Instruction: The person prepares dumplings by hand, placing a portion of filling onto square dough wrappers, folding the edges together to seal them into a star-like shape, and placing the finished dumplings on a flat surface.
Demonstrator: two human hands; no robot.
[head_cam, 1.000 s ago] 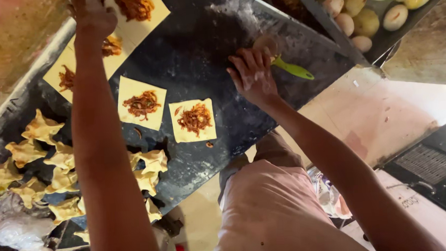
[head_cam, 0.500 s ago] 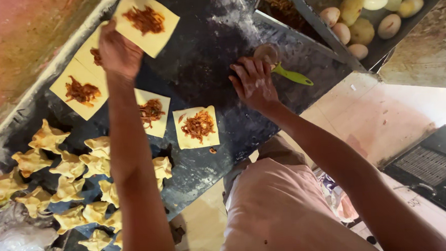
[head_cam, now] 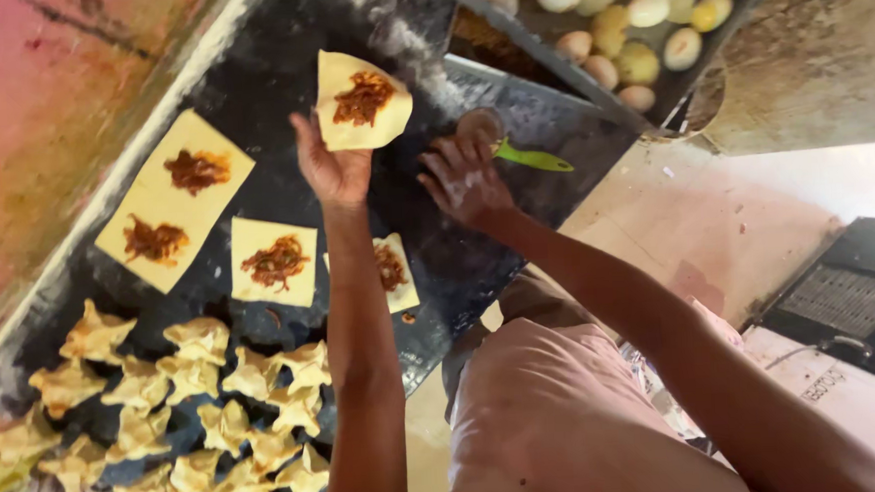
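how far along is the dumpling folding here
Done: a pile of folded dumplings lies at one end of the dark tray. In hand: the left hand holds up one filled dough square; the right hand rests near a green-handled tool. Left: four filled squares lie flat, unfolded.

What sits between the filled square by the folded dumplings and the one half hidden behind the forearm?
Only bare, floury dark tray shows between the filled square and the half-hidden square, in the head view.
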